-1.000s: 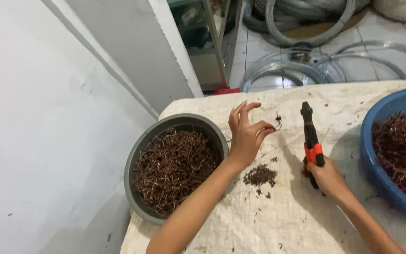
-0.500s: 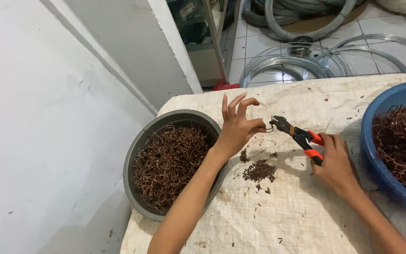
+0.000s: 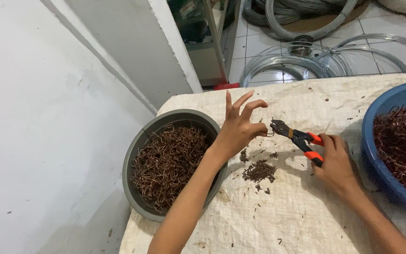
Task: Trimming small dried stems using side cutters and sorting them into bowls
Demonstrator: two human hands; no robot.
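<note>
Compared with half a second earlier, little is changed: the pair of black-jawed pliers with orange handles [image 3: 298, 139] is still held level, and its nose is still brought up to the left hand [image 3: 238, 128]. A second earlier the pliers were held upright, apart from that hand.

No packages, labels or signs can be made out beside the round grey plastic bowl [image 3: 137, 155]; only coils of grey wire [image 3: 306, 56] are seen on the tiled floor beyond it.

A small bent piece of brown wire [image 3: 269, 132] is pinched between thumb and forefinger of the left hand, just right of the grey bowl, while the other three fingers are spread upward. The wire piece is met by the tip of the pliers. The handles are gripped by the right hand [image 3: 337, 162], fingers curled around them.

The grey bowl is filled with curled brown wire hooks. To its right, on the pale woven sacking [image 3: 306, 221], a small heap of dark wire clippings [image 3: 259, 171] is seen. Farther right, a blue plastic basin [image 3: 377, 155] is seen, filled with tangled reddish-brown wire.
</note>
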